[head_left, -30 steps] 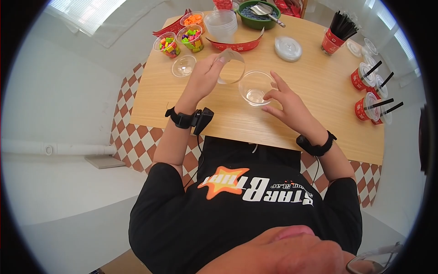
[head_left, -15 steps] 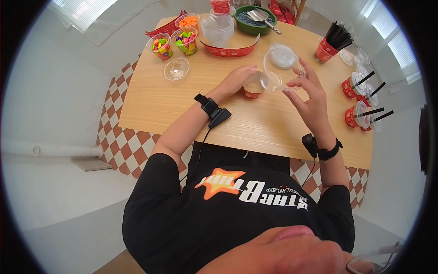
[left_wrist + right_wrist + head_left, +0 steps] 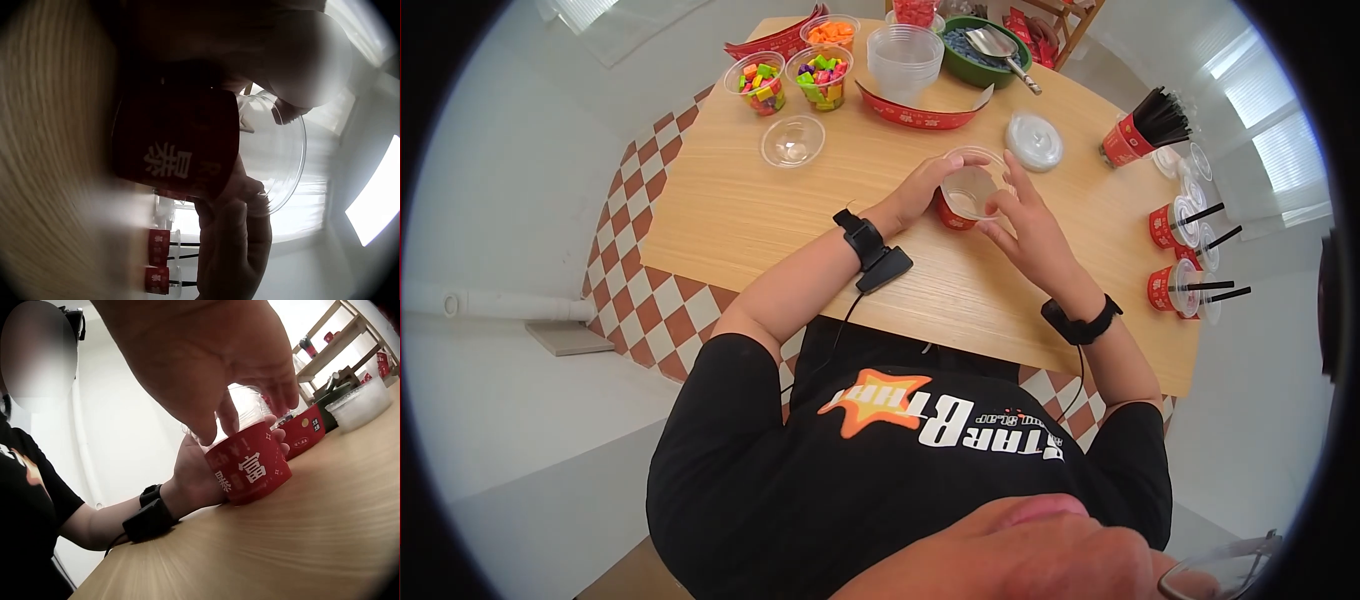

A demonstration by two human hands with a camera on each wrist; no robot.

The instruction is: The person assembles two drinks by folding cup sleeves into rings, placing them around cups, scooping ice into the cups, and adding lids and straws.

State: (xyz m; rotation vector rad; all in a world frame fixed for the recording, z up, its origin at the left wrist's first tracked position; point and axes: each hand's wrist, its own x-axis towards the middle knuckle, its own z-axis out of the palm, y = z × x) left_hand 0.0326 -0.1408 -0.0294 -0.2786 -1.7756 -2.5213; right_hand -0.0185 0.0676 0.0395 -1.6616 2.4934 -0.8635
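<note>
A red printed paper sleeve (image 3: 955,216) stands on the table with my left hand (image 3: 915,195) holding its left side. Seated partly inside it is a clear plastic cup (image 3: 284,156), whose rim rises above the sleeve's upper edge in the left wrist view. My right hand (image 3: 1035,230) grips that cup near the rim from the right, thumb and fingers pointing down around it. White characters show on the sleeve's front in the right wrist view, where the left hand's fingertips wrap round behind it.
Beyond the hands are a stack of clear cups (image 3: 905,60), a red sleeve lying flat (image 3: 925,115) and stacked lids (image 3: 1035,142). A clear cup (image 3: 793,142) stands at left, near cups of colourful cubes (image 3: 820,80). Black straws (image 3: 1155,120) and lidded red cups (image 3: 1170,290) line the right.
The left hand lowered the opened-out sleeve onto the table and shifted right. The right hand lifted the clear cup, then brought it left and down into the sleeve.
</note>
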